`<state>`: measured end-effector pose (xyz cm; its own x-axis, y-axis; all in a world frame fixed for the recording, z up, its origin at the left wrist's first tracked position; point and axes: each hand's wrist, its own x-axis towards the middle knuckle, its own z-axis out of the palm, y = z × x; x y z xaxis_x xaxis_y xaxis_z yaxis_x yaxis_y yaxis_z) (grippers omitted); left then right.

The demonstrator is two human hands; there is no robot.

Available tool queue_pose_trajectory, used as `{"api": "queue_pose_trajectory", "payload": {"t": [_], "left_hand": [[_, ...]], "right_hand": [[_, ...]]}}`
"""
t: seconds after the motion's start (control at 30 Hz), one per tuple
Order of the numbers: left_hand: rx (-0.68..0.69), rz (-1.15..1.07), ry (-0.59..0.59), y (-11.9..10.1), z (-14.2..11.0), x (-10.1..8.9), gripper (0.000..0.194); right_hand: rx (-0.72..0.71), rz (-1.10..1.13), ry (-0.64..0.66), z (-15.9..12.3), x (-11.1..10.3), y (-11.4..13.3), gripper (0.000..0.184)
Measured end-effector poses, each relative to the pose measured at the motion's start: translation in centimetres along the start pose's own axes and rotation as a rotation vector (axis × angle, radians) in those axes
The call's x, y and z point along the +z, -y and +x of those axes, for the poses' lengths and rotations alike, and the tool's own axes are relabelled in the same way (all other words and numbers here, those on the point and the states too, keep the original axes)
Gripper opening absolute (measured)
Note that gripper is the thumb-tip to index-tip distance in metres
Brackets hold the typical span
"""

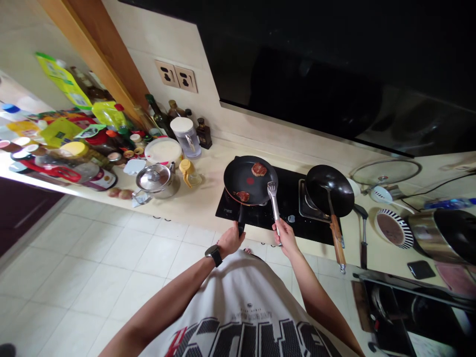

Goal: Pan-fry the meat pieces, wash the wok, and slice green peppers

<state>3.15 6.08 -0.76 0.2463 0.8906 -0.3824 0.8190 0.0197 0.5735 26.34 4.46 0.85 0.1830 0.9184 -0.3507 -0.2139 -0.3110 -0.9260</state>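
The left hand point(229, 241) is closed around the black handle point(241, 220) of the frying pan point(235, 176), and the right hand point(286, 236) has its fingers closed on the metal tongs point(274, 202). The frying pan is at the left part of the black stove point(292, 218), with its handle pointing toward the person. Inside it there are two pieces of browned meat, well apart: one piece point(259, 169) lies near the far edge, the other piece point(243, 196) near the side of the handle. Between them, a red round mark is seen in the middle of the pan. The tips of the tongs are at the right rim of the pan, apart from both pieces; whether they touch the rim, I cannot tell.

On the right part of the stove stands a dark wok point(316, 186), and a wooden-handled spatula point(337, 238) rests in it. To the left, the pale surface point(203, 196) carries a yellow-topped jug point(188, 173) and, just beside it, a steel pot point(156, 183) with its lid on. Behind these stands a white-lidded pitcher point(186, 138).
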Motion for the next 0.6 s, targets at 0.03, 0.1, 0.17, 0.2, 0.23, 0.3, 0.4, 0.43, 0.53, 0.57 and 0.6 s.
{"api": "queue_pose_trajectory", "payload": {"t": [0.03, 0.1, 0.17, 0.2, 0.23, 0.3, 0.4, 0.43, 0.53, 0.57, 0.6], "left_hand": [[-0.006, -0.002, 0.001, -0.02, 0.00, -0.02, 0.037], [-0.011, -0.009, 0.002, -0.02, 0.02, -0.02, 0.037], [-0.005, -0.016, -0.002, 0.02, 0.04, 0.03, 0.038], [-0.002, -0.019, -0.005, 0.05, 0.06, 0.06, 0.039], [0.001, -0.020, -0.008, 0.07, 0.07, 0.09, 0.039], [0.004, -0.019, -0.012, 0.07, 0.07, 0.11, 0.040], [-0.006, -0.021, -0.006, -0.03, 0.02, 0.06, 0.039], [-0.008, -0.024, -0.003, -0.06, 0.00, 0.03, 0.038], [-0.005, -0.029, -0.006, -0.05, -0.04, 0.01, 0.039], [0.000, -0.029, -0.010, -0.01, -0.03, 0.04, 0.039], [0.006, -0.030, -0.012, 0.06, -0.02, 0.08, 0.040]], "right_hand": [[-0.002, 0.002, 0.000, 0.03, -0.02, -0.06, 0.052], [-0.008, -0.003, 0.003, 0.05, -0.05, -0.17, 0.052], [-0.009, -0.015, 0.001, 0.04, -0.07, -0.24, 0.051], [-0.008, -0.020, 0.000, 0.02, -0.07, -0.26, 0.051], [-0.007, -0.020, 0.000, 0.00, -0.08, -0.27, 0.051], [-0.004, -0.008, 0.004, -0.03, -0.07, -0.28, 0.050], [-0.001, 0.003, 0.014, -0.06, -0.07, -0.32, 0.050], [-0.001, 0.000, 0.012, -0.07, -0.08, -0.35, 0.050], [-0.002, -0.009, 0.003, -0.05, -0.15, -0.38, 0.049], [0.001, -0.009, 0.003, 0.03, -0.19, -0.33, 0.049], [0.004, -0.009, 0.006, 0.19, -0.23, -0.21, 0.049]]}}
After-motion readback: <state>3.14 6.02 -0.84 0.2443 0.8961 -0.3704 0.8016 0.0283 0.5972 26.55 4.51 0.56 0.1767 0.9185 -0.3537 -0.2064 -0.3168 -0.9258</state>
